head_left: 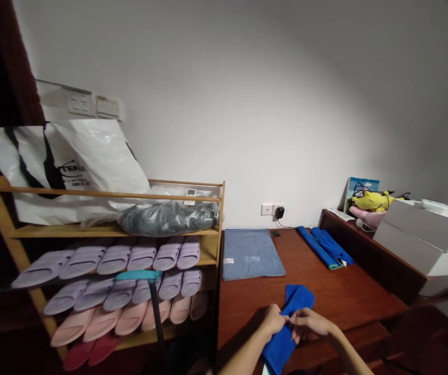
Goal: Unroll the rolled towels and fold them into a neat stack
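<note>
A bright blue folded cloth lies lengthwise near the front edge of the reddish-brown wooden table. My left hand grips its left side around the middle, fingers closed. From the right, my right hand pinches at the same spot, its fingertips almost meeting those of the left. Something small and dark shows between the fingertips, too small to name. A whitish strip sticks out under the cloth's near end. Behind it lies a flat grey-blue fabric piece with pale lettering.
Two more blue folded cloths lie at the table's back right. White boxes and a yellow plush toy stand on a raised ledge at right. The wooden shoe rack on the left holds several slippers, with a turquoise-topped handle before it.
</note>
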Tool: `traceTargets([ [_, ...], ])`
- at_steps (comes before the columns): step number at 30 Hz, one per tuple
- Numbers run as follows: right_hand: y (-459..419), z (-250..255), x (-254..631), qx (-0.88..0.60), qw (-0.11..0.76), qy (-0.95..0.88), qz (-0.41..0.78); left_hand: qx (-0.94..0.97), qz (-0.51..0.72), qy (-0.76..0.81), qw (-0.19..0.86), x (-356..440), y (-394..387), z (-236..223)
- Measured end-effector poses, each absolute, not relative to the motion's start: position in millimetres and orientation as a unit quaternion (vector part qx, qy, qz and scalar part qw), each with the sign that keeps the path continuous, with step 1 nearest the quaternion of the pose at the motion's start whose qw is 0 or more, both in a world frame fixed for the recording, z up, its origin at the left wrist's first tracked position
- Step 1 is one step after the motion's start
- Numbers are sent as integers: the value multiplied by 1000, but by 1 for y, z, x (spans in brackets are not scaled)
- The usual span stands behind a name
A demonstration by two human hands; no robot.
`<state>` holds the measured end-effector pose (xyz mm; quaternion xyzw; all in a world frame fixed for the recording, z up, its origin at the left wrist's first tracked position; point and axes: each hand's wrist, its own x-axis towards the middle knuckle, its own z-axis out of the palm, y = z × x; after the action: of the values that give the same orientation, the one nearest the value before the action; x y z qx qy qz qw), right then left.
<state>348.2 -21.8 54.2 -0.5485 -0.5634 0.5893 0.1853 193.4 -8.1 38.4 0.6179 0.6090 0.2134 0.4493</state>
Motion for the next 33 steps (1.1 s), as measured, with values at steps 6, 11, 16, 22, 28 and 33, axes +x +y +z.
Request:
traceTargets([
  [6,-32,57,371,-583,250,-470,613,646,173,622,408,160,0,42],
  [11,-38,41,337,-596,326,-386,624,665,174,605,402,161,-1,43],
  [16,-43,35,309,-571,413,-329,628,660,245,586,401,173,-1,41],
  [22,-44,36,315,-603,428,-283,611,632,278,569,447,178,-6,41],
  [28,-36,44,312,-559,439,-318,628,671,265,560,408,183,-17,57],
  [33,-21,70,328,-582,494,-275,585,688,228,606,328,168,-1,78],
])
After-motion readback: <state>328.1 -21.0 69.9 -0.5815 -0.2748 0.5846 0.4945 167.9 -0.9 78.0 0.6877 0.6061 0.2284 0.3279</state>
